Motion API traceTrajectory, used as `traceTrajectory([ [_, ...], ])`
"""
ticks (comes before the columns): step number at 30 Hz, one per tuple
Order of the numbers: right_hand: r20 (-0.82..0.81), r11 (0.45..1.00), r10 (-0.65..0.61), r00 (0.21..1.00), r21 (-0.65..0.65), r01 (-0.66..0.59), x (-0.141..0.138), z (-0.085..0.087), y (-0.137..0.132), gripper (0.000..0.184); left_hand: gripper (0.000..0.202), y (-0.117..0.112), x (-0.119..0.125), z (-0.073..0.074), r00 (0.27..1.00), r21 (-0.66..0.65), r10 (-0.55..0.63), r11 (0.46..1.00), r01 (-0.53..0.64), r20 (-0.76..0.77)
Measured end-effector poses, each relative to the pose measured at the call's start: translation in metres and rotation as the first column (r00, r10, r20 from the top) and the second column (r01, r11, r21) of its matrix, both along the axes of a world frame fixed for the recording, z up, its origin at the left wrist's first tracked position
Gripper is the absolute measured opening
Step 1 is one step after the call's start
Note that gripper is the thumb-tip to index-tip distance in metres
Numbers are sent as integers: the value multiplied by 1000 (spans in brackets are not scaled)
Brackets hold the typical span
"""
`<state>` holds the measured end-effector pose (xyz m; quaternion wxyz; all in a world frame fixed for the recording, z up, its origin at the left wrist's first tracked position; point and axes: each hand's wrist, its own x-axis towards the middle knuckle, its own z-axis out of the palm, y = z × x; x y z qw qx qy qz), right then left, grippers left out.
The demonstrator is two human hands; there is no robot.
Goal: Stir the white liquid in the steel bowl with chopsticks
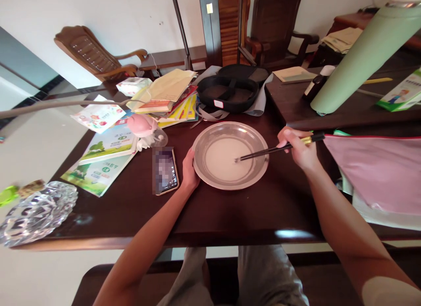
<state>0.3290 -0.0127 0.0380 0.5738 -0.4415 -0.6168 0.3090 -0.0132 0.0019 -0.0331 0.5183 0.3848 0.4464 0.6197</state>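
A round metal plate [210, 132] with pale white liquid in it sits on the dark wooden table [237, 209] in front of me. My left hand [190, 171] cups the plate's left rim, fingers curled against it. My right hand [297, 149] is closed on a pair of dark chopsticks [263, 153], whose tips rest in the liquid near the plate's middle. A phone [165, 171] lies flat just left of my left hand.
Books and papers [164, 99] pile up at the back left, with a pink toy [143, 124] and a black case [228, 93]. A glass ashtray [37, 211] sits at the table's left corner. A pink bag [378, 170] and a green cylinder [362, 55] stand on the right. Wooden chairs stand behind.
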Motion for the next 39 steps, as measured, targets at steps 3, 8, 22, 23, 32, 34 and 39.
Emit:
traceTrajectory([
  [3,15,991,126,992,-45,-125,-7,-2,-2,66,47,0,0,0,1000,-3,11,1000,-11,4],
  [8,253,989,145,957,-54,-136,-24,-4,-2,54,48,-1,0,1,1000,-7,29,1000,-29,-9],
  [22,233,989,145,962,-66,-134,-25,-4,-3,59,48,-1,2,4,1000,-11,21,1000,-21,-14],
  [23,245,992,122,962,-55,-112,-24,-4,-2,58,48,-1,2,4,1000,-9,17,1000,-17,-18],
  [32,11,994,110,994,-14,-110,-11,-4,-3,67,49,-2,1,3,1000,-11,1,1000,-1,-11],
  [34,116,987,157,981,-46,-153,-20,-6,-4,61,49,-1,0,2,1000,-10,6,1000,-7,-12],
  [39,216,999,54,975,-6,-54,-19,-4,-3,55,50,-1,0,1,1000,-12,19,1000,-20,-9],
])
